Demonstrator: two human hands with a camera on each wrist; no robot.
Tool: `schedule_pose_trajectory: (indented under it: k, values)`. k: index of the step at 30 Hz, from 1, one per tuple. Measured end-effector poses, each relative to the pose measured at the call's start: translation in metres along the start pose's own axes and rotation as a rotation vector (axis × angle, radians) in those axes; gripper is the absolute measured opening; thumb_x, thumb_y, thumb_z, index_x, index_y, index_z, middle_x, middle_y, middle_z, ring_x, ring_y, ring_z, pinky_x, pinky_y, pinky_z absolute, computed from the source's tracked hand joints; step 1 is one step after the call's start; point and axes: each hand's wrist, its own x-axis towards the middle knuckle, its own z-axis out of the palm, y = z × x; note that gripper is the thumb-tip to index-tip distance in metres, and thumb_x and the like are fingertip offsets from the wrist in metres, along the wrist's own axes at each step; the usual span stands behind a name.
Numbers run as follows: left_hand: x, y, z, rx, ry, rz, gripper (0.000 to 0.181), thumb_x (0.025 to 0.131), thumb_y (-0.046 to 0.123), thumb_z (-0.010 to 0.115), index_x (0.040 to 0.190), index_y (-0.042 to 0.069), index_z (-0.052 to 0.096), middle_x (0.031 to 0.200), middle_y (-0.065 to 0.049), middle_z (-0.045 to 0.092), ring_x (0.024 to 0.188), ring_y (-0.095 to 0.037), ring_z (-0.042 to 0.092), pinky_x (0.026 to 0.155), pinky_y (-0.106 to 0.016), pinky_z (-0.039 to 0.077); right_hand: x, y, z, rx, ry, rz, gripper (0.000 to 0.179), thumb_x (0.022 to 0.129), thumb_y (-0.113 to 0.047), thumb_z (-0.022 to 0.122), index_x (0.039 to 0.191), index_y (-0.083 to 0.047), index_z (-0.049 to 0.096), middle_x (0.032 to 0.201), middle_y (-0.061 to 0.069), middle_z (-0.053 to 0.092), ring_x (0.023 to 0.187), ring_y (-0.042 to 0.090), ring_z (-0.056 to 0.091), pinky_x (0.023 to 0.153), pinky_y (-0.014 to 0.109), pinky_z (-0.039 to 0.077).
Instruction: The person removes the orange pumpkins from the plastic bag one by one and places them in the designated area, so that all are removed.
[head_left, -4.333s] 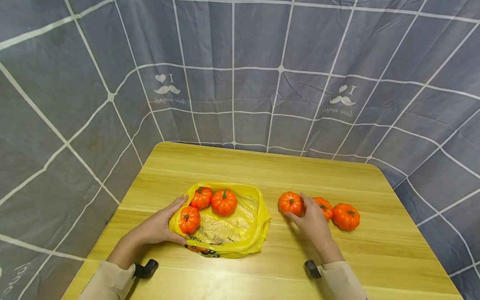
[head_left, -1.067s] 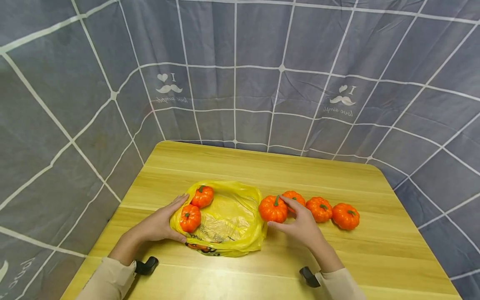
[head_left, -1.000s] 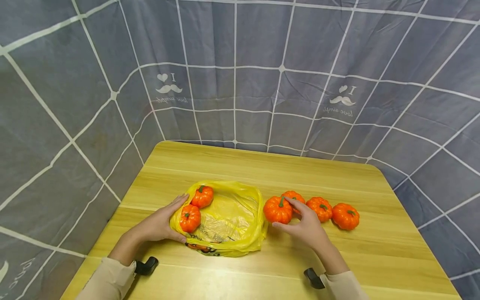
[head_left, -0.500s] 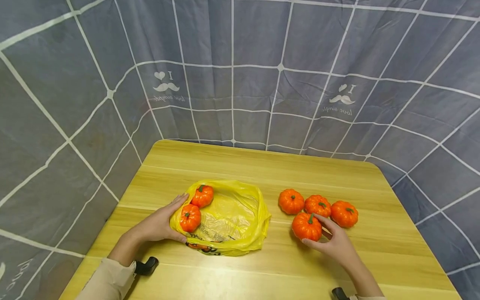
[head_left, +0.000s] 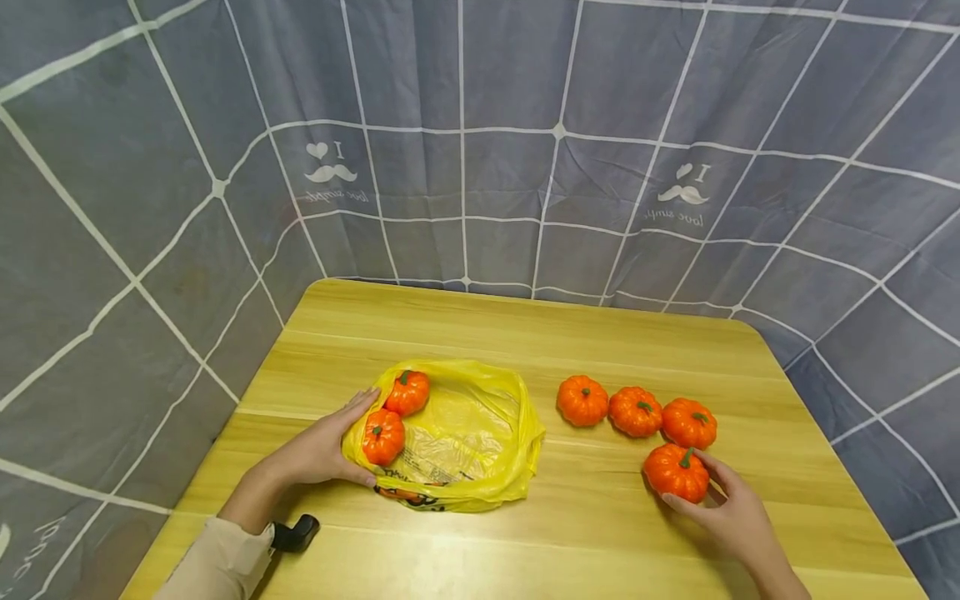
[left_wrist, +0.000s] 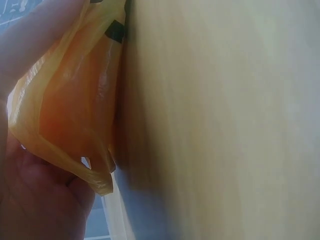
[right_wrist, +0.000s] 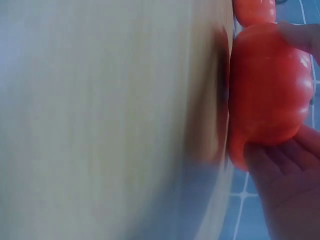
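Note:
A yellow plastic bag (head_left: 517,479) lies spread with its mouth up on the table. Inside, against its left wall, sit two small orange pumpkins, one at the back (head_left: 408,395) and one in front (head_left: 384,438). My left hand (head_left: 322,446) holds the bag's left side between thumb and fingers; the left wrist view has the film (left_wrist: 75,110) bulging orange there. My right hand (head_left: 738,510) grips another small pumpkin (head_left: 671,473) by its sides, green stem up. In the right wrist view this pumpkin (right_wrist: 270,85) is close to the tabletop; whether it touches is unclear.
Behind the right hand, three more pumpkins stand in a row: left (head_left: 582,402), middle (head_left: 635,412) and right (head_left: 689,424). The wooden table (head_left: 465,558) ends at a grey checked curtain (head_left: 502,167) at the back and sides.
One of the three pumpkins in the bag has come out in my right hand. Over the last second it has moved rightward, in front of the row. My left hand has stayed on the bag.

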Motion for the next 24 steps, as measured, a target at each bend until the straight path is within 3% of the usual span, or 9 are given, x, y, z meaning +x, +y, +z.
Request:
schedule_pose_trajectory:
  k: [2,5,13,15,17,20,24]
  values:
    - [-0.001,0.001,0.001,0.002,-0.003,-0.004,0.131,0.064,0.045,0.095,0.161,0.005,0.017,0.165,-0.02,0.013,0.149,-0.045,0.01,0.116,-0.063,0.015,0.001,0.001,-0.004,-0.026,-0.002,0.012,0.081,0.076,-0.017,0.09,0.138,0.013,0.049,0.135,0.038,0.051,0.122,0.017,0.056,0.086,-0.001,0.034]
    - [-0.001,0.003,0.002,0.005,-0.012,-0.008,0.131,0.064,0.046,0.094,0.162,0.006,0.017,0.165,-0.019,0.013,0.15,-0.043,0.009,0.116,-0.062,0.014,0.002,0.002,-0.008,-0.058,-0.017,0.023,0.084,0.076,-0.018,0.09,0.139,0.015,0.045,0.136,0.04,0.049,0.124,0.051,0.048,0.086,-0.003,0.031]
    - [-0.001,0.006,0.004,-0.004,-0.011,-0.011,0.131,0.064,0.046,0.094,0.162,0.006,0.016,0.165,-0.019,0.011,0.15,-0.042,0.009,0.116,-0.061,0.014,0.003,0.002,-0.009,-0.055,-0.035,0.011,0.089,0.077,-0.017,0.089,0.142,0.018,0.039,0.139,0.042,0.044,0.127,0.056,0.043,0.087,-0.003,0.027]
    - [-0.001,0.005,0.004,-0.002,-0.012,-0.009,0.131,0.064,0.047,0.094,0.162,0.006,0.016,0.165,-0.02,0.011,0.15,-0.042,0.009,0.116,-0.061,0.015,0.003,0.001,-0.008,-0.066,-0.024,0.003,0.098,0.075,-0.017,0.09,0.146,0.017,0.031,0.143,0.044,0.036,0.129,0.06,0.037,0.104,0.013,0.034]
    - [-0.001,0.004,0.004,0.0,-0.015,-0.012,0.131,0.065,0.048,0.093,0.162,0.007,0.015,0.165,-0.021,0.01,0.15,-0.042,0.009,0.116,-0.062,0.015,0.003,-0.003,-0.006,-0.077,0.016,-0.022,0.109,0.071,-0.017,0.092,0.15,0.015,0.024,0.149,0.044,0.027,0.134,0.062,0.028,0.116,0.04,0.03]
    - [-0.001,0.003,0.004,0.005,-0.013,-0.009,0.132,0.064,0.049,0.093,0.162,0.007,0.016,0.165,-0.021,0.011,0.15,-0.042,0.01,0.116,-0.061,0.015,0.006,-0.015,0.0,-0.094,0.1,-0.072,0.123,0.063,-0.016,0.096,0.154,0.012,0.019,0.155,0.041,0.017,0.14,0.061,0.017,0.108,0.075,0.015]
    - [0.0,0.004,0.003,0.011,-0.013,-0.002,0.132,0.064,0.049,0.093,0.162,0.006,0.017,0.165,-0.02,0.011,0.15,-0.042,0.011,0.116,-0.06,0.016,0.014,-0.042,0.017,-0.075,0.129,-0.151,0.127,0.058,-0.017,0.098,0.155,0.009,0.021,0.157,0.036,0.019,0.142,0.057,0.016,0.11,0.073,0.014]
